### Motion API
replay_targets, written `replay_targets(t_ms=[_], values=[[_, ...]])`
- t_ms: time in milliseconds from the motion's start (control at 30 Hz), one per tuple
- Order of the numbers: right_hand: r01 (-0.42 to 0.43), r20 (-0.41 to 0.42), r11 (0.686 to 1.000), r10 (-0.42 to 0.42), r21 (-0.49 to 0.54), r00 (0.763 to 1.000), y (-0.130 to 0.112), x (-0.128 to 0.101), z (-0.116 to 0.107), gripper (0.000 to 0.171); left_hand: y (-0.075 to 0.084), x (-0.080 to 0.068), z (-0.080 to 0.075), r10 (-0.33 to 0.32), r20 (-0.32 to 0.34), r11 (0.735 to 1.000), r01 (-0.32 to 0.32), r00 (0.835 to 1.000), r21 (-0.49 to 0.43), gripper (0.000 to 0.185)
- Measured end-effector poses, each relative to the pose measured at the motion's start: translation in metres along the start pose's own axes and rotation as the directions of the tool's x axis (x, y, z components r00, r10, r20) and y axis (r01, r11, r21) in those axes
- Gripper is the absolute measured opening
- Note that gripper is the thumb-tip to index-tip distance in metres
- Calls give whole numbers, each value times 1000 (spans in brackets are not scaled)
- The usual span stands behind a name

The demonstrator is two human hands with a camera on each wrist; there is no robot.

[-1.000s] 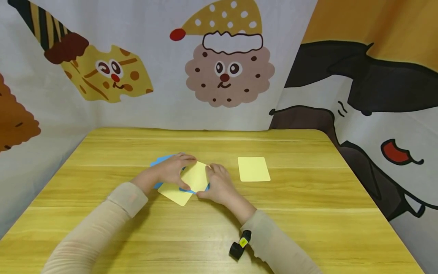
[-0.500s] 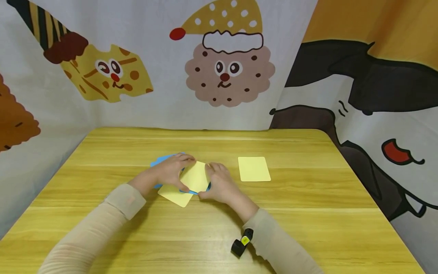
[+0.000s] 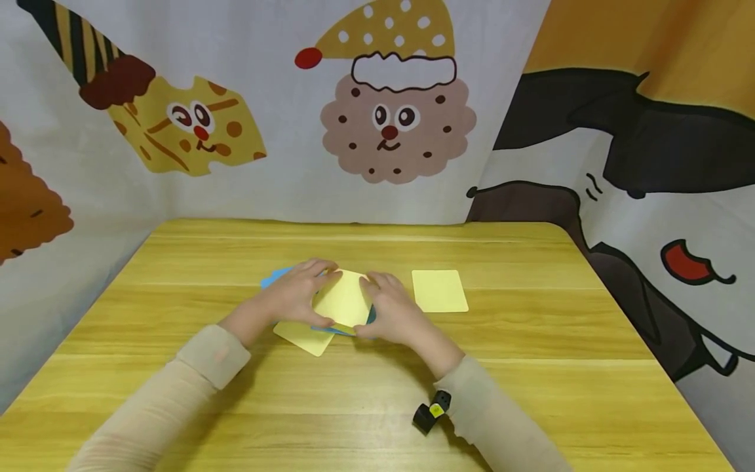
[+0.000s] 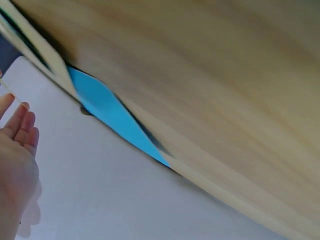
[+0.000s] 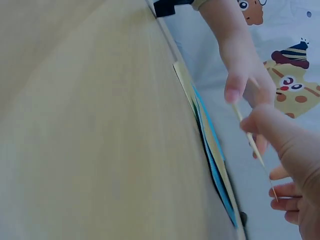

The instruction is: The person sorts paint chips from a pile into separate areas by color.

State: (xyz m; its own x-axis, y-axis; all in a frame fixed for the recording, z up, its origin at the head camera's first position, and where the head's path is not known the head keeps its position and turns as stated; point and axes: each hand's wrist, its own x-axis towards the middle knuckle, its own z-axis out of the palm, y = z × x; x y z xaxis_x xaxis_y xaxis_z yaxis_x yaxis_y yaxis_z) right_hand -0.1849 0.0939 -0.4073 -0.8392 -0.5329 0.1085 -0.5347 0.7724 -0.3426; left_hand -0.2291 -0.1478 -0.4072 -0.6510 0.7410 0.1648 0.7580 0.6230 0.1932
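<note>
Lifted a little off the table, a yellow square card [image 3: 342, 300] is held between both hands. My left hand [image 3: 295, 294] grips its left edges with thumb and fingers, and my right hand [image 3: 392, 311] grips its right edges. The right wrist view shows this yellow card [image 5: 254, 146] edge-on, well above the table. Beneath it lie blue cards [image 3: 275, 276], partly covered by the left hand, and another yellow card [image 3: 305, 339] pokes out at the front. A blue card [image 4: 112, 117] lies on the table in the left wrist view.
A separate yellow square card [image 3: 440, 291] lies flat to the right of the hands. Wooden table [image 3: 519, 400] surrounds the cards, with a printed curtain [image 3: 236, 190] behind it. A black device [image 3: 432, 412] sits at the right cuff.
Both hands have raised the yellow card off the pile, and it has shifted slightly to the right. The right hand has moved a bit right and up. The other cards stay put.
</note>
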Motion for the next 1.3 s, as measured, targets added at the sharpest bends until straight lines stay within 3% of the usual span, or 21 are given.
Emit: replay_targets(t_ms=[333, 600, 967, 1300], values=[[53, -53, 997, -50, 54, 997, 17, -12, -22, 91, 26, 6, -13, -32, -63, 999, 32, 997, -11, 93], [119, -46, 991, -116, 60, 992, 36, -27, -35, 90, 47, 19, -5, -67, -62, 998, 68, 996, 18, 95], [107, 11, 989, -109, 97, 994, 69, -50, -56, 90, 81, 51, 6, -99, -39, 993, 101, 994, 57, 96], [81, 33, 992, -85, 92, 996, 96, -64, -62, 93, 102, 80, 19, -108, -27, 988, 110, 994, 109, 97]])
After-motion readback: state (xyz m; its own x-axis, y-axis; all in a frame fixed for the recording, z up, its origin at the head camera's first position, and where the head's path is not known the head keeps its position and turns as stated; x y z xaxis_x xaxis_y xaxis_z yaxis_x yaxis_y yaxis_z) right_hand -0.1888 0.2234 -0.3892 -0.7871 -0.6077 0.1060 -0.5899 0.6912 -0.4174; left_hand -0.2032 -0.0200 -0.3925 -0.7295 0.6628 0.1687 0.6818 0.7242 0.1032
